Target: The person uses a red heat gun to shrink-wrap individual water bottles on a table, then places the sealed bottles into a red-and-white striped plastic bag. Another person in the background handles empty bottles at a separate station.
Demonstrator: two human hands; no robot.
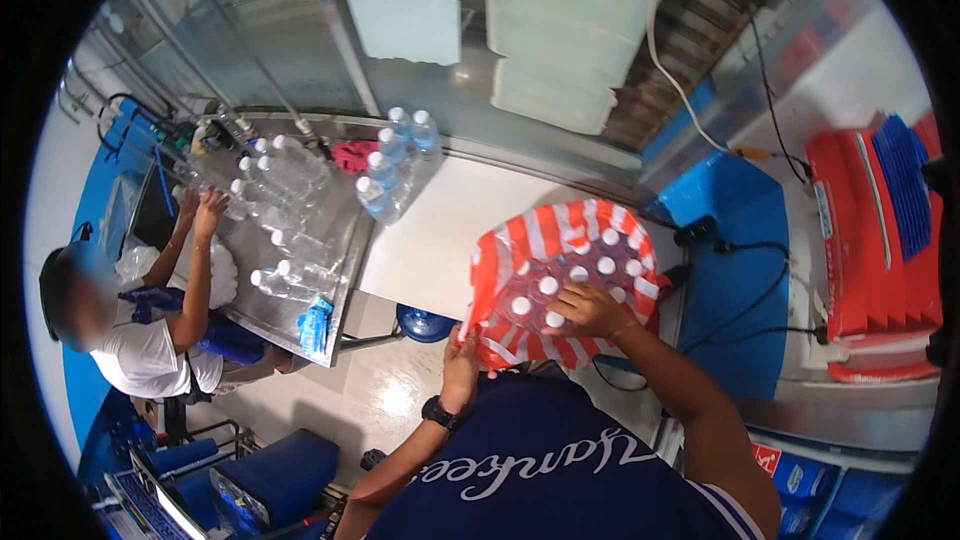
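Note:
A red-and-white striped plastic bag (pixel 517 229) stands in front of me on a white tabletop (pixel 420 240). It is packed with several clear plastic bottles (pixel 548 286) with white caps, upright inside the spread mouth. My left hand (pixel 459 366) pinches the bag's near left rim. Over the bottles' caps lies my right hand (pixel 589 310), its fingers curled down among them; whether they grip a cap is hidden. Behind, to the left, several labelled water bottles (pixel 384 169) stand upright at the table's edge.
At the left, a co-worker's hands (pixel 206 211) are at clear capped bottles (pixel 289 172) on a stainless-steel counter (pixel 322 322). A pink cloth (pixel 354 156) lies there. Right of me are black cables (pixel 750 307) and a red machine (pixel 862 240). A blue bin (pixel 285 476) stands lower left.

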